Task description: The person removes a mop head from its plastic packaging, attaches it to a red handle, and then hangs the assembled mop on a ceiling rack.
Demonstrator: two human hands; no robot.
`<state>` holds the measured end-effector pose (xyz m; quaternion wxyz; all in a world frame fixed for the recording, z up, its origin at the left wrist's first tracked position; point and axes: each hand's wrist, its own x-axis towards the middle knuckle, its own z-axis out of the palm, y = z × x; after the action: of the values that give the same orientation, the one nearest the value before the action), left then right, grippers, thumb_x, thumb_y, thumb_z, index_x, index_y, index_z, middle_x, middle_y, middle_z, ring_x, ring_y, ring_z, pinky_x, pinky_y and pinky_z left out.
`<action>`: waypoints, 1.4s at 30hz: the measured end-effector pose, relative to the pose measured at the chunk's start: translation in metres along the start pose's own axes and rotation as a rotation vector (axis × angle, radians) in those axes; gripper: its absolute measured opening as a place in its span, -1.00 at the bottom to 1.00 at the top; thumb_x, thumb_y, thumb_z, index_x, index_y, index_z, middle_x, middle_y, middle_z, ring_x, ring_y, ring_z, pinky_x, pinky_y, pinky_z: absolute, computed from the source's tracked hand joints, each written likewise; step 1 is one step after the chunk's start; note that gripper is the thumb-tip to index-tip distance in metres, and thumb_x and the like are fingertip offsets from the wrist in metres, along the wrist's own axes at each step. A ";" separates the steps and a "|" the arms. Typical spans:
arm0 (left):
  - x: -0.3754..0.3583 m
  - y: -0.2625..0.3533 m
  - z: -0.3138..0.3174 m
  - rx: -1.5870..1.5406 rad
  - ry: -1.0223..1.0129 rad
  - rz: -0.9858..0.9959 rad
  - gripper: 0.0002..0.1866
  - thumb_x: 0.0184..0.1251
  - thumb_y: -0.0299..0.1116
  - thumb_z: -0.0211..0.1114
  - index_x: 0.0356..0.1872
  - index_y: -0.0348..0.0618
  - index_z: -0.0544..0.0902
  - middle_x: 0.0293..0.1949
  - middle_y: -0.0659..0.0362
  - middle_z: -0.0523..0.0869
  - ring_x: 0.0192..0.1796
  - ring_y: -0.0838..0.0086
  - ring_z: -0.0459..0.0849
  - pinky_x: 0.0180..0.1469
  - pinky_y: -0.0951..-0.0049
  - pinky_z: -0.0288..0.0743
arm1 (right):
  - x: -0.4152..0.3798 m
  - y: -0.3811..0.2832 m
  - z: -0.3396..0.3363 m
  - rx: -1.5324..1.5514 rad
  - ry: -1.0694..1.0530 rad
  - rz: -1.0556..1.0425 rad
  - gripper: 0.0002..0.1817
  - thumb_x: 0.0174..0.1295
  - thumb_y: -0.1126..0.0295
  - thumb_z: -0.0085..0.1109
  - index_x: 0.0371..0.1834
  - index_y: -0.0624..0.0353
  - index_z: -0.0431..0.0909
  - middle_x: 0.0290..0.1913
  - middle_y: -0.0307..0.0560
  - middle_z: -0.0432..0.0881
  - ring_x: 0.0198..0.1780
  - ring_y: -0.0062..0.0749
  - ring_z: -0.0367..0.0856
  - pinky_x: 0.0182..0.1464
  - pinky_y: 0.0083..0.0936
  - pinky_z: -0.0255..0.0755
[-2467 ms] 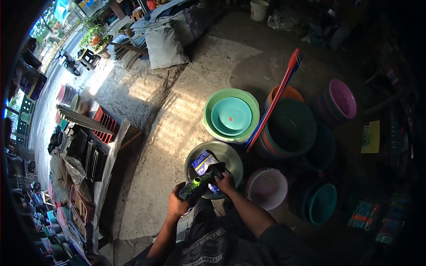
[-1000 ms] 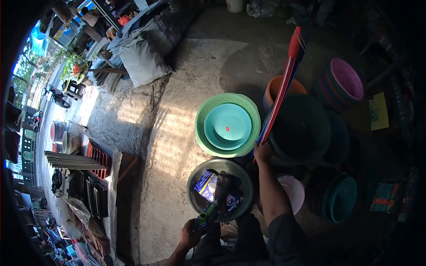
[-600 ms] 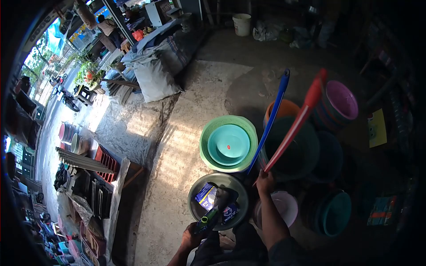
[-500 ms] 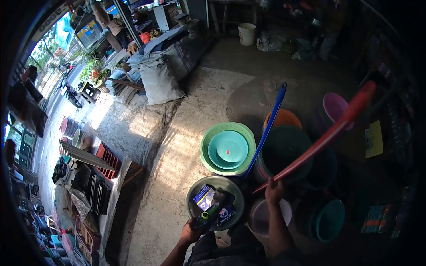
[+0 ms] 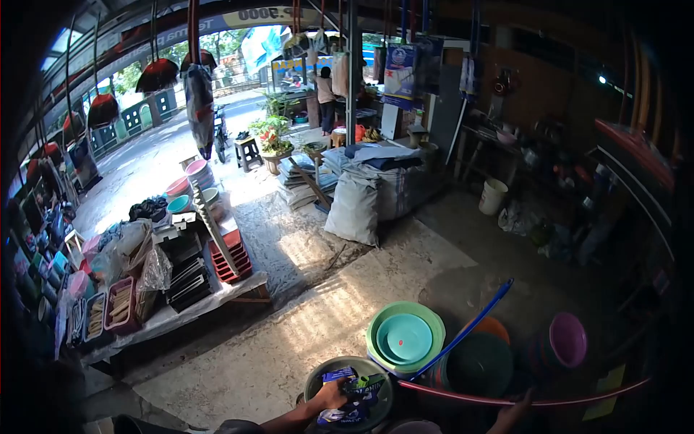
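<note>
My left hand (image 5: 332, 395) is closed over a dark round basin (image 5: 311, 378), on a dark item with a bright green part (image 5: 370, 380) whose kind I cannot make out. Blue-and-white printed packets (image 5: 343, 415) lie in the basin around the hand. At the bottom edge, my right hand (image 5: 512, 418), partly in shadow, grips a long red pole (image 5: 463, 397), which runs nearly level across the view. Just beyond the basin sits a turquoise basin (image 5: 405, 338) nested in a light green one (image 5: 375, 325). A blue pole (image 5: 473, 325) leans beside them.
A dark green tub (image 5: 477, 365), an orange bucket (image 5: 494, 328) and a purple bucket (image 5: 568, 340) stand on the right. White sacks (image 5: 354, 210) are piled ahead. A low table (image 5: 246, 289) with trays and goods stands left. A person (image 5: 325, 94) is in the background.
The view has tilted up and turned, so basins and hands sit lower. The red pole has swung from a steep slant to nearly level. My left hand has moved over the basin's packets.
</note>
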<state>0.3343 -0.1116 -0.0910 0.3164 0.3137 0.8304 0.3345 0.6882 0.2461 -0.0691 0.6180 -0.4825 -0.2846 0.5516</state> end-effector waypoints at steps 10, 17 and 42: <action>-0.010 -0.059 -0.033 -0.200 0.280 -0.229 -0.46 -0.05 -0.24 0.34 0.03 -0.23 0.53 -0.07 -0.14 0.64 0.03 0.08 0.61 0.06 0.28 0.47 | -0.017 -0.068 0.126 0.599 -0.558 0.153 -0.84 0.28 0.40 -0.03 -0.17 0.22 0.46 -0.47 -0.17 0.52 -0.46 -0.42 0.50 -0.36 -0.41 0.46; -0.010 -0.023 -0.098 -0.017 0.394 -0.033 -0.50 -0.12 -0.26 0.36 -0.05 -0.20 0.58 -0.17 -0.10 0.68 0.00 0.08 0.61 0.04 0.25 0.47 | -0.035 -0.054 0.157 0.599 -0.407 0.212 -0.74 0.33 0.35 -0.13 -0.57 0.04 0.26 -0.63 -0.29 0.24 -0.58 -0.49 0.27 -0.43 -0.44 0.36; 0.009 0.017 -0.118 0.486 0.133 0.399 -0.70 -0.12 -0.27 0.33 -0.28 -0.10 0.66 -0.36 0.02 0.68 -0.22 0.11 0.62 -0.11 0.23 0.47 | -0.018 -0.049 0.092 0.350 -0.347 0.182 -0.81 0.26 0.39 -0.08 -0.52 0.07 0.25 -0.59 -0.29 0.23 -0.55 -0.48 0.26 -0.43 -0.43 0.35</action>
<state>0.2472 -0.1373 -0.0127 0.1053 0.5144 0.8269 0.2014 0.6226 0.2587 0.0130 0.5821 -0.2901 -0.2420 0.7200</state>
